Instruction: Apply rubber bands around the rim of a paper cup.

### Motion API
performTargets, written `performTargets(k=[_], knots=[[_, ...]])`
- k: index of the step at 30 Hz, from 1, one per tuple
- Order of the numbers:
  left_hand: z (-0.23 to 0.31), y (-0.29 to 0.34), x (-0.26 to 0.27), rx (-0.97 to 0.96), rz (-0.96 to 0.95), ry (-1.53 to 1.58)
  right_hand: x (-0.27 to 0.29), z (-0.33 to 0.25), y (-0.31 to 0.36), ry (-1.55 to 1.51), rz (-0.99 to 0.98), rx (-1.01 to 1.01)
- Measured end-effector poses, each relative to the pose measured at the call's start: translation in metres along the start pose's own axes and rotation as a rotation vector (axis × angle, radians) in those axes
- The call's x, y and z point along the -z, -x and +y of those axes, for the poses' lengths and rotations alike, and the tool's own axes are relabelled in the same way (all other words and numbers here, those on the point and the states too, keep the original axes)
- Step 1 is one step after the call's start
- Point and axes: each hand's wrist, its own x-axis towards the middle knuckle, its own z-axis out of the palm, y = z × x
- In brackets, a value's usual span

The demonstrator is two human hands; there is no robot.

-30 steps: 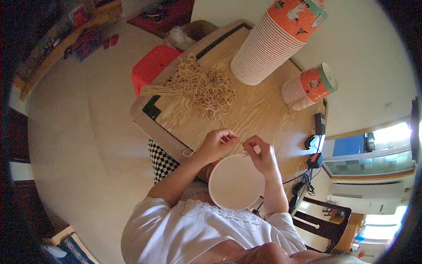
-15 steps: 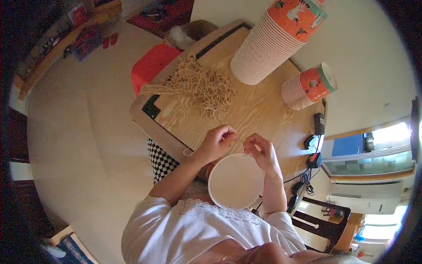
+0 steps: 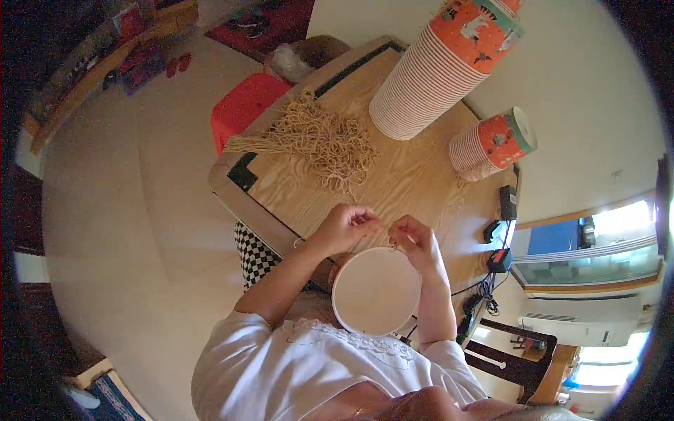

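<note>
Two tub stacks point(image 3: 430, 83) point(image 3: 493, 144); one loose tub point(image 3: 377, 291); one cord heap point(image 3: 323, 138).

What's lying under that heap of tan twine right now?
The wood-patterned tabletop shows around the heap of tan twine and between its loose edge loops. Part of the dark border stripe is hidden; anything under the dense middle is covered.

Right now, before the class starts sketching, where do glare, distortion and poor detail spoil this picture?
Head view: glare washes out the window at right; head view: the tall cup stack seems to lean outward, probably fisheye stretch; head view: corners fall to speckled black; head view: detail between left hand and right hand is too fine to read.
</note>
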Motion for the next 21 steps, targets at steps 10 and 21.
performTargets(k=[10,21], knots=[[0.018,0.002,-0.008,-0.656,0.329,-0.545,-0.001,-0.011,0.001,0.115,-0.002,0.011],[-0.007,-0.005,-0.004,-0.269,0.095,-0.105,-0.001,-0.009,-0.003,-0.069,0.001,-0.010]])
